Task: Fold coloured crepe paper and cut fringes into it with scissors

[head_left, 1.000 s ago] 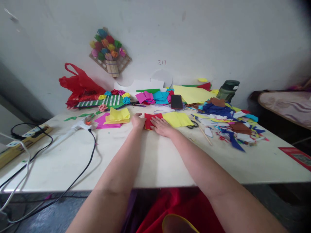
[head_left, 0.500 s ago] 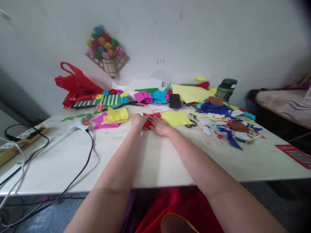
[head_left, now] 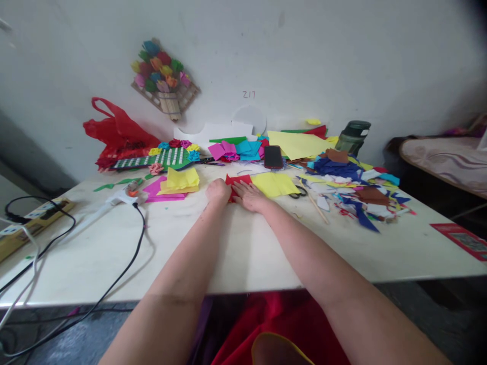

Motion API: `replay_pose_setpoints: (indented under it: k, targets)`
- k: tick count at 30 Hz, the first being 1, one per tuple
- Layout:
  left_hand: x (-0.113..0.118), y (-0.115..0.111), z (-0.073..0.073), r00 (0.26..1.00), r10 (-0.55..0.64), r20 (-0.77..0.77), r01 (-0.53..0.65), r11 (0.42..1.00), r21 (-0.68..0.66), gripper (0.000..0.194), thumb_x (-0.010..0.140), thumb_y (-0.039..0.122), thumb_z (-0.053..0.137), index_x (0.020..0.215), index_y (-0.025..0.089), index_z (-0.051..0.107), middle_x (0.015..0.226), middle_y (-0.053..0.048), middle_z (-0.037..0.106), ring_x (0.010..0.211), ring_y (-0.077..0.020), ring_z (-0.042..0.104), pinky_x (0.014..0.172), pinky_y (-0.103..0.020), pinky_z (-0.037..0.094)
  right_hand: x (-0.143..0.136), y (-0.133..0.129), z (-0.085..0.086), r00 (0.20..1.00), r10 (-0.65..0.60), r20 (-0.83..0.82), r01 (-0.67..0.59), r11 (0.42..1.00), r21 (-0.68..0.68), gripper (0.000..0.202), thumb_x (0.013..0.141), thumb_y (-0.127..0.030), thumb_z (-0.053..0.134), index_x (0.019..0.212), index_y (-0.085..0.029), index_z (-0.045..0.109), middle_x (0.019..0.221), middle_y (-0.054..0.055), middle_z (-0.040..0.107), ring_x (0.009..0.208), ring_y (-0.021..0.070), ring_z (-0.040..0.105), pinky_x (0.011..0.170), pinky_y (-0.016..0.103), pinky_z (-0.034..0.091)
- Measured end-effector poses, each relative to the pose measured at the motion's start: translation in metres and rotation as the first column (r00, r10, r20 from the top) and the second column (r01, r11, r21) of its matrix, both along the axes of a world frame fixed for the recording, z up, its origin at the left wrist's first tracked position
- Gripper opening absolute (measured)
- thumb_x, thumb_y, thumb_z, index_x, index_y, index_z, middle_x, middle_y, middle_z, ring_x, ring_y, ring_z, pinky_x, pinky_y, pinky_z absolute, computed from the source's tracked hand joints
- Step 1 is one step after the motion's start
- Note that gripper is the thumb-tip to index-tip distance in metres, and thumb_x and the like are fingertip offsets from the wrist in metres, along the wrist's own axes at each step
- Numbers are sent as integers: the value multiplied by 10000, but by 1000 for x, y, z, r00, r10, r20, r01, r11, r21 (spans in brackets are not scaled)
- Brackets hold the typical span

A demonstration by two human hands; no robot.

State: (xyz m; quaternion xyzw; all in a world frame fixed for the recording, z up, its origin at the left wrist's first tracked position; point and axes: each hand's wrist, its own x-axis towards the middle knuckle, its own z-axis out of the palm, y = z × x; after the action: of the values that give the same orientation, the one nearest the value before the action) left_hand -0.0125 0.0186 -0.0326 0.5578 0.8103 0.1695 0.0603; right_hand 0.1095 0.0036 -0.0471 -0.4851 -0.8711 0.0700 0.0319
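A sheet of red crepe paper [head_left: 239, 179] lies on the white table in front of me, partly covered by both hands. My left hand [head_left: 218, 192] is closed at the paper's left edge, its fingers curled and mostly hidden behind the knuckles. Flat on the red paper rests my right hand [head_left: 248, 196], fingers stretched and slightly spread, pressing it to the table. A yellow crepe paper sheet [head_left: 274, 185] touches the right side of the red one. Black-handled scissors [head_left: 300, 192] stick out from under that yellow sheet.
Yellow sheets [head_left: 181, 178] over magenta paper [head_left: 154, 189] lie left. A phone [head_left: 273, 157], paper scraps [head_left: 338, 170], a wooden stick [head_left: 317, 208] and a green bottle [head_left: 354, 137] stand or lie right. A glue gun [head_left: 124, 195], its cord and a power strip [head_left: 38, 218] occupy the left side.
My left hand has curled more at the red paper's left edge. The right hand stays flat almost in the same place. The view has shifted very slightly.
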Motion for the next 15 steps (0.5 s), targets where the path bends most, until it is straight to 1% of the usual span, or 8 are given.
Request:
replay_pose_setpoints:
  k: [4, 6, 8, 10, 12, 15]
  targets:
    - [0, -2, 0, 1000, -10, -19, 10, 1000, 1, 352, 752, 403, 543, 980, 149, 627, 1027, -165, 625, 948, -266, 586, 748, -327, 449, 1, 2, -1, 998, -58, 5, 58, 998, -14, 634, 867, -538, 166, 1409, -212, 192, 1483, -3, 98, 1353, 235, 35, 1076, 423, 52]
    - [1, -4, 1, 1000, -11, -12, 11, 1000, 0, 366, 756, 416, 540, 992, 148, 619, 1042, -171, 618, 962, -267, 580, 755, -330, 446, 5, 3, -1, 995, -98, 3, 98, 995, -23, 668, 844, -591, 158, 1405, -230, 207, 1485, 7, 91, 1352, 252, 23, 1069, 447, 57]
    - [2, -5, 2, 1000, -13, -9, 13, 1000, 4, 372, 756, 418, 542, 998, 144, 613, 1059, -176, 610, 979, -269, 572, 764, -333, 442, 11, 6, -1, 990, -138, 2, 138, 990, -35, 681, 835, -609, 136, 1404, -241, 206, 1486, 7, 78, 1351, 257, 22, 1062, 472, 57]
    - [2, -6, 2, 1000, -13, -3, 13, 1000, 9, 375, 754, 420, 546, 998, 141, 610, 1065, -179, 606, 992, -273, 565, 775, -338, 439, 20, 10, -1, 985, -172, 3, 172, 984, -54, 643, 851, -573, 107, 1407, -259, 183, 1486, -10, 58, 1352, 248, 36, 1055, 498, 55]
    - [3, -6, 3, 1000, -12, 18, 12, 1000, 13, 378, 755, 425, 546, 996, 140, 608, 1061, -180, 607, 1007, -280, 557, 791, -348, 433, 29, 15, 0, 982, -188, 13, 188, 980, -67, 580, 876, -498, 89, 1408, -280, 159, 1483, -33, 52, 1353, 223, 49, 1051, 511, 60]
    - [2, -6, 2, 991, 0, 132, -5, 999, 42, 375, 748, 427, 559, 982, 138, 611, 1053, -182, 608, 1027, -291, 547, 818, -365, 420, 41, 21, 1, 977, -204, 59, 208, 976, -62, 545, 887, -430, 122, 1410, -278, 141, 1481, -47, 55, 1354, 217, 49, 1050, 519, 60]
